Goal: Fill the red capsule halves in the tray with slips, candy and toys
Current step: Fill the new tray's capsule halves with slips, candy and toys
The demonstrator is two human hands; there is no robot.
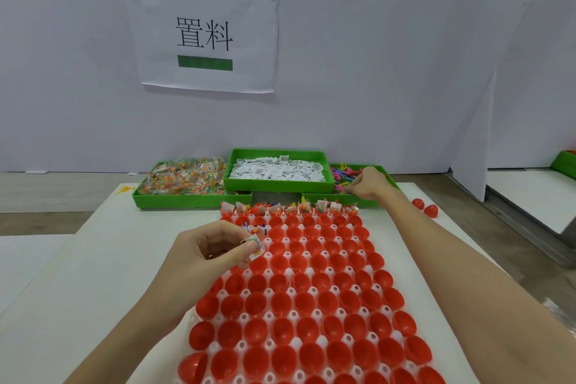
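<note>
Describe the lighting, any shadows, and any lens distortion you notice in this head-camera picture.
Head view: even, soft light; faint shadow under the left hand on the white tabletop; wide-angle bending curves the white tray of red plastic capsule halves outward; the three green plastic bins look slightly soft.

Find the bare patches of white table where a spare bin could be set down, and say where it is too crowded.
Bare white table lies left of the capsule tray, beyond the left hand. A narrower strip runs right of the tray, beside two loose red capsules. The back edge is crowded: the candy bin, slip bin and toy bin, where the right hand reaches.
</note>
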